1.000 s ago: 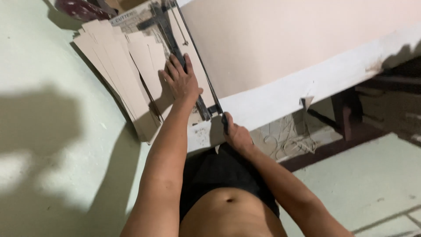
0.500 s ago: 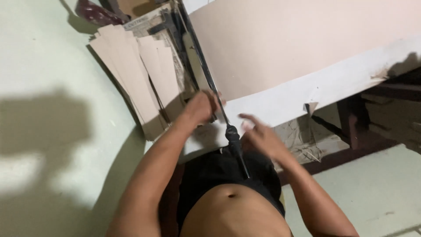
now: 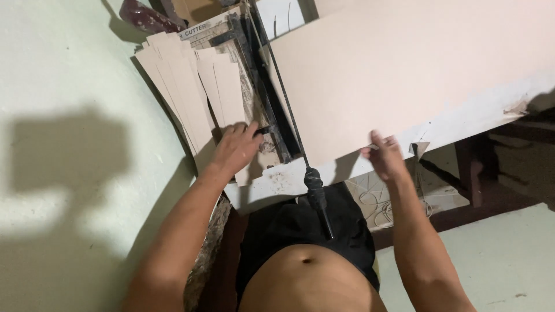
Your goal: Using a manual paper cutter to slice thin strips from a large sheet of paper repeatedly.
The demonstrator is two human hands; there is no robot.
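Observation:
My left hand (image 3: 236,149) lies flat, fingers spread, on the near end of a stack of tan cardboard strips (image 3: 191,98) beside a black lever paper cutter (image 3: 272,98). The cutter's long blade arm ends in a black handle (image 3: 318,199) that hangs free over the table's near edge. My right hand (image 3: 384,157) pinches the near edge of a large tan cardboard sheet (image 3: 416,69), which lies across the white table (image 3: 277,184) to the right of the blade.
A pale wall (image 3: 63,86) runs along the left, close to the strips. A dark red object (image 3: 141,14) lies at the far end. Dark table legs (image 3: 474,173) and a tiled floor (image 3: 509,260) show on the right.
My right hand let go of the cutter handle and moved right to the big sheet's edge. My left hand slid back toward me along the strips.

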